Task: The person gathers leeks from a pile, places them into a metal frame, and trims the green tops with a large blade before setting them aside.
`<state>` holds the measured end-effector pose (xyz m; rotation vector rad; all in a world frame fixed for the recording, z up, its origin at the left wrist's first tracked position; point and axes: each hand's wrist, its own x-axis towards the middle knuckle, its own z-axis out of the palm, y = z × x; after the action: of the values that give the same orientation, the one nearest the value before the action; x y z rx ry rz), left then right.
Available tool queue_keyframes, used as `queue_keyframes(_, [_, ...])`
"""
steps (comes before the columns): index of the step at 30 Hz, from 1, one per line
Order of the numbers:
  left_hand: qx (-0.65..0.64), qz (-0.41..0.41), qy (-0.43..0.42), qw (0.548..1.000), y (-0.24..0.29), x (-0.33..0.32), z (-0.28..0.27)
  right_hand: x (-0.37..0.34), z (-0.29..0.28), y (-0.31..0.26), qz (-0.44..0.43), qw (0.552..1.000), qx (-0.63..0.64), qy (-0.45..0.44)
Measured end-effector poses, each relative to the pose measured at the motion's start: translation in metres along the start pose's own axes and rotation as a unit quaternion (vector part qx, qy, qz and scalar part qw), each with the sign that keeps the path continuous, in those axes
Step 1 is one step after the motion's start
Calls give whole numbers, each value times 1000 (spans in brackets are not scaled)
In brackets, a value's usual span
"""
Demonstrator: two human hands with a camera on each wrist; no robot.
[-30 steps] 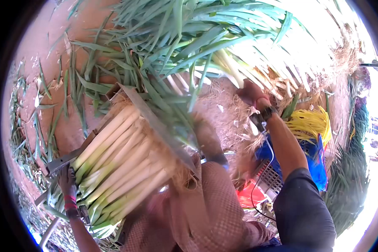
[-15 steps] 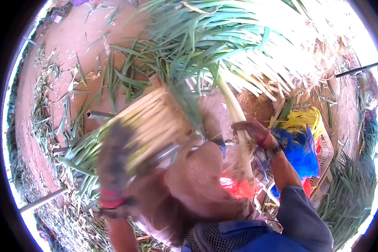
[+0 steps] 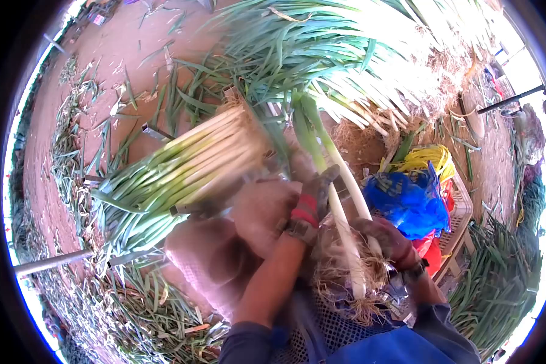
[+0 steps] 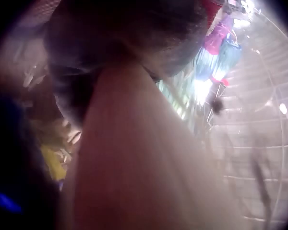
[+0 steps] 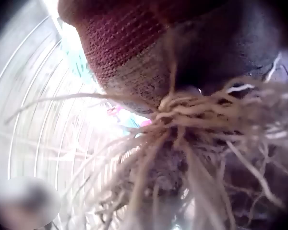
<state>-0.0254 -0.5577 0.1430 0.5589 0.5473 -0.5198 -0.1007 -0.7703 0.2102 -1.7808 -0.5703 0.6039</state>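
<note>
Two long leeks stand slanting in front of the person's lap in the head view. The left hand (image 3: 323,183), in a dark glove, grips the nearer leek (image 3: 347,246) partway up its shaft; the left wrist view has its pale stalk (image 4: 134,158) filling the middle. Lower down, the gloved right hand (image 3: 389,244) holds the other leek (image 3: 350,177) near its root end. Shaggy roots (image 5: 177,124) hang below the right glove in the right wrist view. Part of the right fingers is hidden behind roots.
Trimmed leeks (image 3: 206,159) lie side by side in a metal frame at left. A big leek pile (image 3: 321,54) spreads across the back. Blue plastic bags (image 3: 406,200) and yellow strips (image 3: 428,161) sit in a crate (image 3: 461,212) at right. Leaf scraps (image 3: 145,321) litter the ground.
The left hand has left the leeks in the frame and come across to a stalk. The right hand has drawn leeks from the pile toward the lap.
</note>
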Motion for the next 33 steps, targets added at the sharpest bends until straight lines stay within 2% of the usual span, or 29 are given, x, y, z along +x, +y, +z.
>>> queue_keyframes(1, [-2,3,1,1000,-4,3,-3,-5,4,6,-61,998,-15,18])
queue_keyframes(2, [28,28,3,999,-8,9,-6,-9,7,8,-62,998,-16,15])
queue_keyframes(3, [58,53,6,997,-14,16,-11,-6,14,-2,63,995,61,36])
queue_keyframes(4, [74,53,30,995,-20,23,-13,-2,22,-11,188,971,137,57])
queue_keyframes(5, [74,53,30,995,-23,28,-17,1,29,-15,188,971,137,58])
queue_keyframes(7, [243,75,51,966,-25,34,-21,12,37,-23,240,964,61,98])
queue_keyframes(11, [218,81,8,973,-22,23,-17,42,31,-29,221,971,16,86])
queue_keyframes(13, [91,26,-67,993,-24,38,-25,42,27,-41,230,969,14,84])
queue_keyframes(14, [90,29,-68,993,-26,42,-28,35,25,-51,246,966,-17,79])
queue_keyframes(16, [-19,40,-54,998,-23,41,-23,20,21,-67,259,962,-51,74])
queue_keyframes(18, [-33,68,-46,996,-15,23,-9,-7,21,-80,198,975,-94,35])
queue_keyframes(19, [-46,95,-37,994,-12,18,-4,-22,21,-88,198,975,-96,37])
queue_keyframes(21, [-63,91,-28,993,-7,12,2,-48,21,-107,174,975,-140,20])
queue_keyframes(22, [-57,103,-40,992,-5,4,6,-55,19,-121,233,961,-148,-11])
queue_keyframes(23, [-50,115,-51,991,-3,-4,10,-64,18,-116,231,961,-149,-10])
queue_keyframes(25, [-86,87,-56,991,-10,-8,15,-83,15,-104,212,964,-159,-13])
queue_keyframes(26, [-125,58,-60,989,-15,-8,19,-85,12,-108,240,960,-144,-28])
queue_keyframes(27, [-126,62,-60,988,-23,2,16,-88,15,-108,237,960,-146,-30])
queue_keyframes(29, [-140,47,-100,984,-43,27,6,-96,27,-108,235,924,-300,19])
queue_keyframes(31, [-116,66,-86,987,-48,8,27,-90,38,-111,230,916,-326,39])
queue_keyframes(33, [-122,40,-57,990,-50,0,40,-87,43,-115,222,909,-348,61])
